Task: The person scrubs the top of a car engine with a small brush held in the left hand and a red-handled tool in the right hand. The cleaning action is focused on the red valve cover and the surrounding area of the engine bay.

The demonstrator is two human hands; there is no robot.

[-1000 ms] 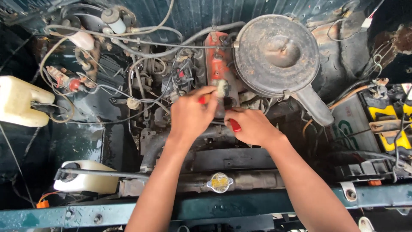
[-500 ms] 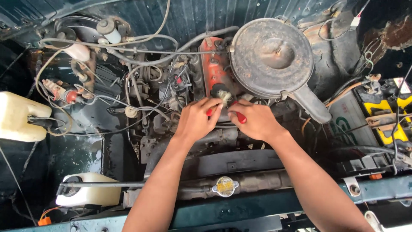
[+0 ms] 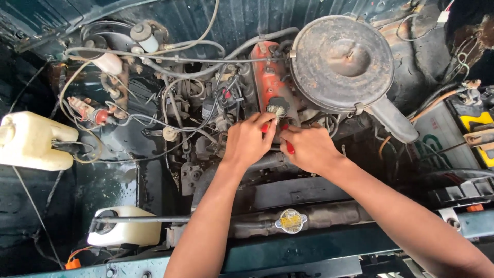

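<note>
A yellow-and-black label (image 3: 476,123) is seen on the battery top, far right of the grip and slightly above it. Just left of that label, green printing (image 3: 429,141) is carried on the battery's pale side.

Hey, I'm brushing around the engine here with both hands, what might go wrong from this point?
1. The brush works beside loose wires; bristles may snag or pull one.
2. Grit loosened near the red engine cover may drop into gaps below.
3. The left hand and right hand sit crowded under the air filter housing, so knuckles could scrape metal edges.
</note>
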